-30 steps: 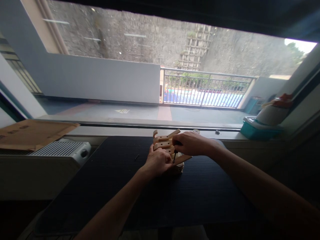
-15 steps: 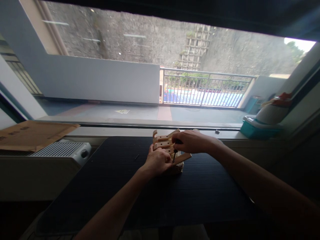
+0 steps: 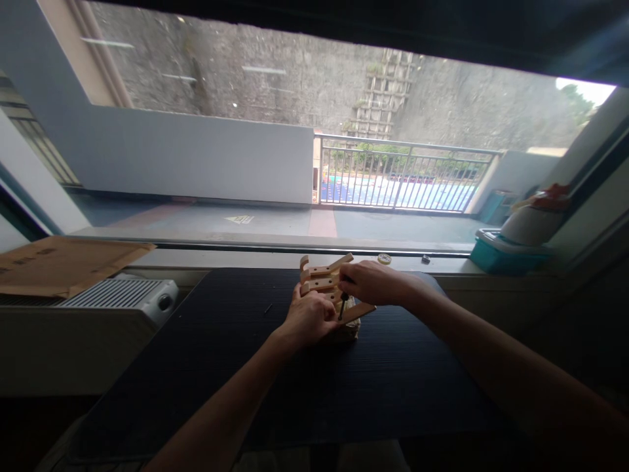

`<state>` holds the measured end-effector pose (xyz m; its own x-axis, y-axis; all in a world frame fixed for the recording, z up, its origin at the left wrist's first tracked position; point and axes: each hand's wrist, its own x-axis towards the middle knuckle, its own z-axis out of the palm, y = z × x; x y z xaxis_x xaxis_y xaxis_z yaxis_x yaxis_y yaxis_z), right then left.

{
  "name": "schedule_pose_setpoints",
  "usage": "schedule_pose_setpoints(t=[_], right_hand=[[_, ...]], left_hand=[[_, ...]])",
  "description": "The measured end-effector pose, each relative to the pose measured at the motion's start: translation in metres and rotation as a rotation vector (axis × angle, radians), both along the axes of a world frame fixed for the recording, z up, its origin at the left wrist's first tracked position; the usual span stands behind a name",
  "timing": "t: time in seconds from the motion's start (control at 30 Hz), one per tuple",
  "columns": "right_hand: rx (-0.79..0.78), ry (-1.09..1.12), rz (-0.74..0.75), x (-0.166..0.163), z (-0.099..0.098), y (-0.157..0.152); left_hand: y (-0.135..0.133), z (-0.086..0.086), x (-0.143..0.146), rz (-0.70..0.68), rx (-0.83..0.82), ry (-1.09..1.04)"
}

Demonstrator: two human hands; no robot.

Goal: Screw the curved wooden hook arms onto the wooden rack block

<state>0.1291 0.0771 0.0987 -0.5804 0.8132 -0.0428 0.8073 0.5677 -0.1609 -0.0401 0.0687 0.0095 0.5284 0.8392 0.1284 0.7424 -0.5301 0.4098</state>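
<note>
My right hand (image 3: pixel 371 280) is closed around the dark handle of a screwdriver (image 3: pixel 343 307), its shaft pointing down. The tip meets the lowest slat of a light wooden hook rack (image 3: pixel 322 283), close to my left fingers. Several slats carry dark holes, and some ends curve upward on the left. My left hand (image 3: pixel 308 318) grips the near left side of the rack, hiding part of it. Beneath the rack sits a small woven-looking block (image 3: pixel 352 331), mostly covered. A thin dark rod (image 3: pixel 268 309) lies on the table to the left.
The black table (image 3: pixel 206 354) stands against a window sill. A roll of tape (image 3: pixel 384 259), a small dark object (image 3: pixel 425 259) and a teal box (image 3: pixel 511 252) rest on the sill. At left, brown cardboard (image 3: pixel 73 262) lies over a white radiator (image 3: pixel 122 293).
My right hand has turned slightly around the screwdriver and its wrist has lowered, uncovering the tape roll. My left hand and the rack stay in place.
</note>
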Motion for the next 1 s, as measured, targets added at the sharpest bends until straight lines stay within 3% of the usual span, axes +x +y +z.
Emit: schedule_pose_setpoints(t=[0.33,0.63,0.83,1.0], right_hand=[[0.033,-0.016,0.095,0.003,0.009,-0.003],[0.042,-0.06,-0.03,-0.004,0.0,0.0],[0.021,-0.055,0.054,-0.001,0.014,-0.001],[-0.011,-0.029,0.051,-0.001,0.011,0.001]], left_hand=[[0.005,-0.007,-0.002,-0.025,0.008,-0.036],[0.003,-0.007,-0.002,-0.01,0.025,-0.029],[0.005,-0.008,-0.004,-0.033,0.025,-0.048],[0.007,-0.012,-0.004,-0.036,0.042,-0.057]])
